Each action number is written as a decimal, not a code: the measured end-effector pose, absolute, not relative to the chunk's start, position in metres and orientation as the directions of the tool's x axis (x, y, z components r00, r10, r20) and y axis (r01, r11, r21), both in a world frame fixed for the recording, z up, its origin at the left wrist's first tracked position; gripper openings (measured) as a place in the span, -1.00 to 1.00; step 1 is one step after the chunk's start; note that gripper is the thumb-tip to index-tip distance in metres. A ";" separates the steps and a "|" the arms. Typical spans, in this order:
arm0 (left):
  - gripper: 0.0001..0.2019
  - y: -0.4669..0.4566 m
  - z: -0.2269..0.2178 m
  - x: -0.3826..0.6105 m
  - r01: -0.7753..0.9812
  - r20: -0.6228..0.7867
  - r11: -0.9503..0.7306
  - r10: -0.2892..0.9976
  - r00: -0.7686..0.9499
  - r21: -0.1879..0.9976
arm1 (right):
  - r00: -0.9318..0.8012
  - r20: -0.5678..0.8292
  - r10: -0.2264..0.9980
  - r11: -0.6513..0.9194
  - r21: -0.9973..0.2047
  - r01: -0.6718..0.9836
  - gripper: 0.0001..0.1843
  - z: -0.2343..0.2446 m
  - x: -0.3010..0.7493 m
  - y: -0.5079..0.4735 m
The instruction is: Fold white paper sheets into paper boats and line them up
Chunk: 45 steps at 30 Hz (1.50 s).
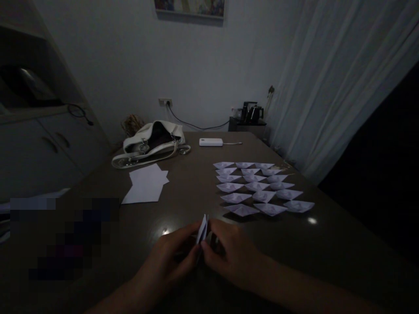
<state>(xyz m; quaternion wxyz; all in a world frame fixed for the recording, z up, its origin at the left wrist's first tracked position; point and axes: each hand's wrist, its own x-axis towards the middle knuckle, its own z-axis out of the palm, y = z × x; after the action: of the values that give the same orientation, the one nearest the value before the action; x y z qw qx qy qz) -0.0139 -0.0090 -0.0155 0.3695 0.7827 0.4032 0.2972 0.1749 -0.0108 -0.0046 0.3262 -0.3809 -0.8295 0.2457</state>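
Note:
A small folded piece of white paper (202, 228) stands on edge between my two hands, close to the front of the table. My left hand (170, 253) pinches it from the left with thumb and fingers. From the other side, my right hand (234, 250) grips it the same way, thumb near the lower edge. The paper's layers part slightly at the top, and its lower part is hidden by my fingers. Beyond my right hand, several folded paper boats (257, 186) lie in rows. Flat white paper sheets (145, 185) overlap to the left.
The dark table (186, 183) also bears a white handbag (153, 141) at the back left and a white power bank (211, 142) with a short cable. Behind it, a black kettle (255, 113) stands on a low cabinet. A pale curtain (314, 78) hangs at right.

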 end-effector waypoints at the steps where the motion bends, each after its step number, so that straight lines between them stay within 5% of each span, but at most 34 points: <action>1: -0.56 -0.009 -0.019 -0.014 0.438 0.191 -0.430 0.851 0.489 0.789 | -0.491 0.350 0.798 0.586 -0.643 0.494 -0.86 -0.005 0.174 -0.012; 6: -0.42 -0.016 -0.025 -0.011 0.537 0.315 -0.536 0.835 0.452 0.651 | -0.422 0.247 0.872 0.469 -0.666 0.580 -0.69 -0.011 0.166 -0.016; 9: -0.39 -0.023 -0.020 -0.007 0.563 0.279 -0.529 0.836 0.472 0.635 | -0.399 0.203 0.894 0.416 -0.708 0.570 -0.76 -0.015 0.164 -0.015; 16: -0.61 -0.024 -0.015 -0.008 0.623 0.185 -0.473 0.863 0.471 0.623 | -0.436 0.181 0.881 0.424 -0.709 0.563 -0.75 -0.015 0.165 -0.011; 23: -0.74 -0.020 -0.001 -0.008 0.490 0.184 -0.425 0.866 0.464 0.761 | -0.319 0.319 0.892 0.441 -0.769 0.463 -0.76 -0.013 0.171 -0.006; 27: -0.74 -0.021 -0.001 -0.010 0.491 0.246 -0.477 0.852 0.461 0.729 | -0.369 0.554 0.746 0.665 -0.608 0.434 -0.97 -0.013 0.174 -0.003; 30: -0.72 -0.021 -0.006 -0.011 0.510 0.279 -0.486 0.859 0.429 0.710 | -0.356 0.679 0.642 0.761 -0.507 0.404 -0.93 -0.014 0.175 -0.004; 37: -0.76 -0.017 -0.007 -0.010 0.462 0.396 -0.536 0.840 0.370 0.706 | -0.418 0.682 0.601 0.793 -0.442 0.419 -0.91 -0.016 0.172 -0.005; 45: -0.85 -0.019 -0.005 -0.004 0.268 0.278 -0.354 0.918 0.282 0.896 | -0.413 0.687 0.598 0.799 -0.466 0.380 -0.79 -0.016 0.173 -0.011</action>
<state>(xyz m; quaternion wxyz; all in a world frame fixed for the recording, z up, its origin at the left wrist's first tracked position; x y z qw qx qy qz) -0.0044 -0.0186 -0.0052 0.3814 0.7040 0.4213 0.4260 0.1734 -0.0105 -0.0161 0.4550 -0.2940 -0.8321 0.1195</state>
